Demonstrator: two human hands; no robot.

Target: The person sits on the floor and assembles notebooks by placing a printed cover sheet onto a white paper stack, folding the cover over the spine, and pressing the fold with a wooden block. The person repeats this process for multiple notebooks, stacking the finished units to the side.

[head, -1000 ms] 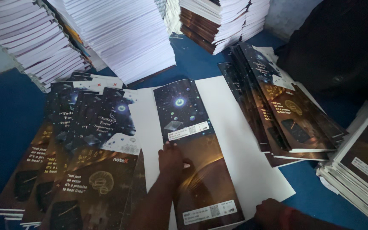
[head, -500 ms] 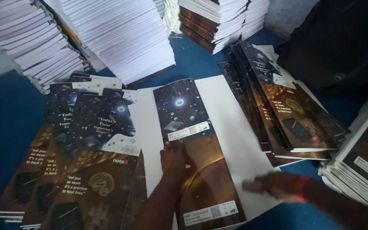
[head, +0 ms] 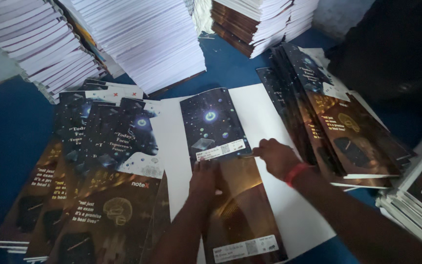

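While the left hand [head: 203,177] presses flat, fingers spread, gripping nothing, on the dark glossy cover strip [head: 225,166] lying mid-frame on a white sheet [head: 264,112], the right hand [head: 275,157], at three o'clock, pinches the strip's edge; printed cover stacks [head: 98,186] lie at nine o'clock.

Both hands [head: 240,168] press a glossy cover sheet [head: 225,171]

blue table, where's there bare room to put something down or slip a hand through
Bare blue table lies left of the fanned cover stack, and a strip runs between the white page stack and brown-edged stack. The middle is crowded: both hands, left and right, press the centre cover.
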